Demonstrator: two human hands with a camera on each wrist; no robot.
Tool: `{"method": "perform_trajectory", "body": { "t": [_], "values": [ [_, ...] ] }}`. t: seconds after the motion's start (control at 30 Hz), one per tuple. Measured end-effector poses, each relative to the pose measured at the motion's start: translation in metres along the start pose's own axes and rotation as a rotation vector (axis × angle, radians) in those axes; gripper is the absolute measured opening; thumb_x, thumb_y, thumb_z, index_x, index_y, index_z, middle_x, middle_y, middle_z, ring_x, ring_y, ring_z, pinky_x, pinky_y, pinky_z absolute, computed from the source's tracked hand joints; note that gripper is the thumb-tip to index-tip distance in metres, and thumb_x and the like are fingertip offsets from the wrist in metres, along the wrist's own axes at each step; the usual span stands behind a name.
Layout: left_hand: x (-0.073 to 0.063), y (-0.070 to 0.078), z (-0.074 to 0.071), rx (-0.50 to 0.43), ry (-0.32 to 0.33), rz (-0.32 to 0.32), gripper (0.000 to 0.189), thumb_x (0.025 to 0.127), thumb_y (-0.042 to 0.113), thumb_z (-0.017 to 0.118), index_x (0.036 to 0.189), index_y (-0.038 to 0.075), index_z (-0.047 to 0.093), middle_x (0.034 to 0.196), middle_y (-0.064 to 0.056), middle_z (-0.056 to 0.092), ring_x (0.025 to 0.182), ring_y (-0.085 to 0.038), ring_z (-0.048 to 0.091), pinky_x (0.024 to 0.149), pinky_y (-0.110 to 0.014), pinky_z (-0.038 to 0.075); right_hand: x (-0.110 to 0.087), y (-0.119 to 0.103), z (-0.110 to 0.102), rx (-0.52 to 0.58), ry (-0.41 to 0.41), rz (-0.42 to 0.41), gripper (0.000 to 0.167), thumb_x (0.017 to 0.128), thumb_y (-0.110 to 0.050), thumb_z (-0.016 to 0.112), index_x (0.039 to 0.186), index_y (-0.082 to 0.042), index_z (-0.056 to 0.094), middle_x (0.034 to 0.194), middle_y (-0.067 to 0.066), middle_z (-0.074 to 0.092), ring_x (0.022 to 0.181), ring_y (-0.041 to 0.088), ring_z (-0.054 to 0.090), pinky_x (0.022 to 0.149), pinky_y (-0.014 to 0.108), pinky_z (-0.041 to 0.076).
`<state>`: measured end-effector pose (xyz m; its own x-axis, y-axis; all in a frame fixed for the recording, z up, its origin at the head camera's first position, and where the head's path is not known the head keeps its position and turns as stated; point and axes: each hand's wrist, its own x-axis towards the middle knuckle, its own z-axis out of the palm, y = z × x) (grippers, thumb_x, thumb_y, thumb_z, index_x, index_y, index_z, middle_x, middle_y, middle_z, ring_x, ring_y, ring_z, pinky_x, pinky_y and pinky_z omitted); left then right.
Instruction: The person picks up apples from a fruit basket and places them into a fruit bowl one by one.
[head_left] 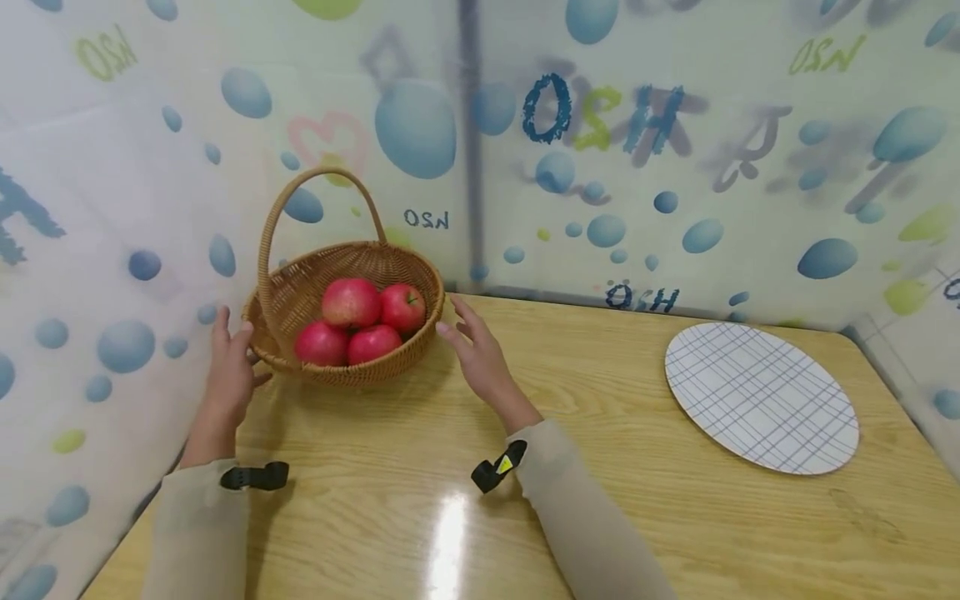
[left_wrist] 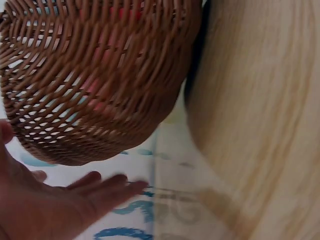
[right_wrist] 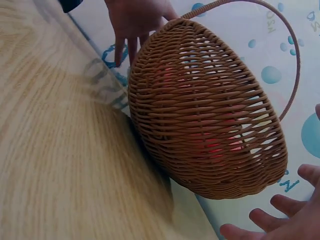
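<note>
A brown wicker basket (head_left: 360,373) with a tall arched handle stands at the back left of the wooden table. Several red apples (head_left: 351,302) lie inside it, and their red shows through the weave in both wrist views. My left hand (head_left: 227,379) is at the basket's left side, thumb right at the rim, fingers spread and partly hidden behind the wicker. On the other side my right hand (head_left: 483,358) is held with fingers extended toward the rim. In the right wrist view, a gap shows between the right fingers (right_wrist: 285,205) and the basket wall (right_wrist: 210,125).
A round white plate or mat (head_left: 761,398) with a blue grid pattern lies on the right of the table (head_left: 570,400). Printed curtains (head_left: 600,192) with blue dots and letters hang close behind the table and along its left side.
</note>
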<state>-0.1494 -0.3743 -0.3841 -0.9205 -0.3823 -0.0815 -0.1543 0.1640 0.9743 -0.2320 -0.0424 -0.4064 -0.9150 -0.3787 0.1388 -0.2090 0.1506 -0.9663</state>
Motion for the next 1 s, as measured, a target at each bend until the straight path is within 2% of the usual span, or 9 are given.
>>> {"method": "perform_trajectory", "body": {
  "t": [0.07, 0.1, 0.17, 0.4, 0.63, 1.0],
  "values": [
    [0.002, -0.002, 0.001, -0.122, -0.017, -0.023, 0.068, 0.108, 0.047, 0.024, 0.160, 0.038, -0.019, 0.171, -0.007, -0.017, 0.153, -0.049, 0.012, 0.068, -0.019, 0.052, 0.000, 0.002, 0.004, 0.004, -0.010, 0.007, 0.064, 0.101, -0.049, 0.053, 0.160, -0.032, 0.031, 0.165, 0.005, 0.034, 0.147, 0.035, 0.041, 0.111, 0.055, 0.045],
    [0.003, -0.003, 0.002, -0.162, -0.024, -0.028, 0.067, 0.108, 0.047, 0.025, 0.159, 0.040, -0.018, 0.171, -0.005, -0.016, 0.153, -0.047, 0.012, 0.066, -0.018, 0.053, 0.000, 0.003, 0.006, 0.009, -0.014, 0.012, 0.065, 0.101, -0.049, 0.054, 0.160, -0.033, 0.030, 0.165, 0.004, 0.033, 0.147, 0.035, 0.042, 0.110, 0.055, 0.046],
    [0.004, -0.004, 0.003, -0.222, -0.032, -0.031, 0.066, 0.108, 0.046, 0.026, 0.159, 0.044, -0.016, 0.172, -0.002, -0.011, 0.154, -0.044, 0.012, 0.066, -0.019, 0.055, 0.000, 0.004, 0.010, 0.048, -0.024, 0.026, 0.067, 0.100, -0.048, 0.055, 0.160, -0.036, 0.028, 0.166, 0.005, 0.031, 0.147, 0.034, 0.042, 0.110, 0.053, 0.047],
    [0.005, -0.007, 0.006, -0.363, -0.075, -0.002, 0.061, 0.109, 0.044, 0.027, 0.159, 0.049, -0.008, 0.172, 0.002, 0.006, 0.157, -0.035, 0.009, 0.071, -0.020, 0.054, 0.003, 0.002, 0.017, 0.397, -0.043, 0.134, 0.074, 0.102, -0.038, 0.058, 0.163, -0.037, 0.016, 0.169, 0.012, 0.020, 0.149, 0.036, 0.037, 0.101, 0.062, 0.050],
    [0.008, -0.009, 0.008, -0.384, -0.082, 0.010, 0.060, 0.109, 0.044, 0.030, 0.161, 0.047, 0.000, 0.172, 0.001, 0.009, 0.157, -0.034, 0.013, 0.070, -0.020, 0.054, 0.004, 0.006, 0.027, 0.425, -0.039, 0.135, 0.076, 0.102, -0.028, 0.061, 0.162, -0.040, 0.015, 0.170, 0.008, 0.017, 0.150, 0.037, 0.036, 0.105, 0.066, 0.044],
    [0.005, -0.008, 0.013, -0.384, -0.041, -0.002, 0.056, 0.109, 0.040, 0.031, 0.160, 0.048, 0.009, 0.163, 0.004, 0.021, 0.155, -0.039, 0.016, 0.068, -0.022, 0.055, 0.002, 0.008, 0.032, 0.454, -0.039, 0.122, 0.075, 0.103, -0.026, 0.059, 0.163, -0.038, 0.015, 0.170, 0.004, 0.020, 0.150, 0.037, 0.037, 0.102, 0.065, 0.047]
  ]
}}
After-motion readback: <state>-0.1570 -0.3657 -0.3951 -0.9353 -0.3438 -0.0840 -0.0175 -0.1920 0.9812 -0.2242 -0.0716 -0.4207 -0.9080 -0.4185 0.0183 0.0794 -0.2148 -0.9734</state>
